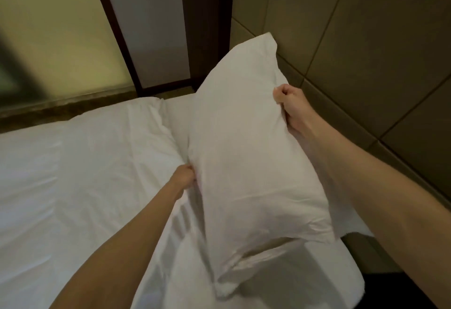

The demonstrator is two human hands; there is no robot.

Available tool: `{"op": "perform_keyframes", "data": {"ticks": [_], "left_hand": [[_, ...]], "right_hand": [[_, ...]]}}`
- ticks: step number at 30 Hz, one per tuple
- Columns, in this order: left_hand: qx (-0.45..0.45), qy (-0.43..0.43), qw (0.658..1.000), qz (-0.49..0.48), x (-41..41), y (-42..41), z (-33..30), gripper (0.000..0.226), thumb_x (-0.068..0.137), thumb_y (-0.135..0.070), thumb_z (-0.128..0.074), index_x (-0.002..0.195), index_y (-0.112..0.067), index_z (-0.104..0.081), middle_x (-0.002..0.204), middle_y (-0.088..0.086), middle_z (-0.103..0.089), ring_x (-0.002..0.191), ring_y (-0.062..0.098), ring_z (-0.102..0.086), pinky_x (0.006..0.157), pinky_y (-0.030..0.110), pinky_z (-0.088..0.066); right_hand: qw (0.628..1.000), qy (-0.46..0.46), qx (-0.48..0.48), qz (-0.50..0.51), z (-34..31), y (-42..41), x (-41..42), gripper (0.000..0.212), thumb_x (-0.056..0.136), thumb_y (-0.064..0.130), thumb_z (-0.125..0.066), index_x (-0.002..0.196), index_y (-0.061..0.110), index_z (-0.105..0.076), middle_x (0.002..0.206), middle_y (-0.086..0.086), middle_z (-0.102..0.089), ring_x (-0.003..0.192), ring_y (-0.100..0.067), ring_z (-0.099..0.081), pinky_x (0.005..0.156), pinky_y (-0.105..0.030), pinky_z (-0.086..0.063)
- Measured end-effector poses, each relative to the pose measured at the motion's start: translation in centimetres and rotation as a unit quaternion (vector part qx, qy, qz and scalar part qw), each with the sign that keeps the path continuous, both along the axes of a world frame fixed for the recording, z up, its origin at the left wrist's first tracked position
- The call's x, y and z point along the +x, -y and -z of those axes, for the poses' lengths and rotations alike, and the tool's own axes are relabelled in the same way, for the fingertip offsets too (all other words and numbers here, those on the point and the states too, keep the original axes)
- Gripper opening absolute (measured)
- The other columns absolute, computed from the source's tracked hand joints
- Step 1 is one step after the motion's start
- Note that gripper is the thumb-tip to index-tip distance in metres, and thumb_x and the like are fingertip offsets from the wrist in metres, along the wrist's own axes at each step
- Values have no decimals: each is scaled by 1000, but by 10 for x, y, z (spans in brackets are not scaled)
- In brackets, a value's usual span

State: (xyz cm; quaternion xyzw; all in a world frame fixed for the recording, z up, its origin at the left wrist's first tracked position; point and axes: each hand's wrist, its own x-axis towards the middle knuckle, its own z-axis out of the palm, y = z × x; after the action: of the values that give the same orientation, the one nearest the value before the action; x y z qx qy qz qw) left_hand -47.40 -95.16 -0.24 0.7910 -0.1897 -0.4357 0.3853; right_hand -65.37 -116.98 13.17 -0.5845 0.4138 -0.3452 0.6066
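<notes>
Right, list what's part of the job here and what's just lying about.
In the job: pillow, left hand and right hand, both gripping its edges.
Lying about: bed, headboard, dark frame.

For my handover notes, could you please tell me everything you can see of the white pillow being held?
The pillow is white, plump and oblong, in a soft, slightly creased fabric case whose near end hangs slack. It is raised on a slant above the white bed, its far corner pointing up towards the padded wall panels. The left hand grips its left edge and the right hand grips its right edge. Its lower end seems to rest on the bed.
</notes>
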Motion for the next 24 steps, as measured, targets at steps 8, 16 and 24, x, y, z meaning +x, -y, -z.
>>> {"op": "perform_keyframes", "data": {"ticks": [8, 16, 24], "left_hand": [[11, 2, 999, 33, 25, 35, 15, 23, 97, -10, -40, 102, -6, -62, 122, 17, -57, 114, 32, -54, 101, 37, -40], [0, 39, 999, -31, 15, 42, 31, 32, 95, -14, -40, 121, -6, -58, 129, 11, -58, 116, 29, -56, 101, 38, -44], [-30, 35, 998, -47, 15, 61, 33, 26, 92, -11, -43, 109, -10, -63, 109, 5, -66, 89, 16, -61, 73, 23, -44]], "right_hand": [[898, -397, -139, -129, 135, -13, 3, 13, 93, 18, -52, 82, 12, -51, 88, -8, -55, 88, -26, -55, 75, -34, -35], [878, -469, -86, -49, 161, 29, -37, 91, 74, 46, -75, 146, 25, -22, 153, -7, -16, 138, -38, -19, 107, -58, -25], [865, -483, 133, -36, 187, 76, -63, 131, 62, 72, -69, 151, 13, 9, 160, -11, -9, 146, -35, -13, 117, -53, -19]]}}
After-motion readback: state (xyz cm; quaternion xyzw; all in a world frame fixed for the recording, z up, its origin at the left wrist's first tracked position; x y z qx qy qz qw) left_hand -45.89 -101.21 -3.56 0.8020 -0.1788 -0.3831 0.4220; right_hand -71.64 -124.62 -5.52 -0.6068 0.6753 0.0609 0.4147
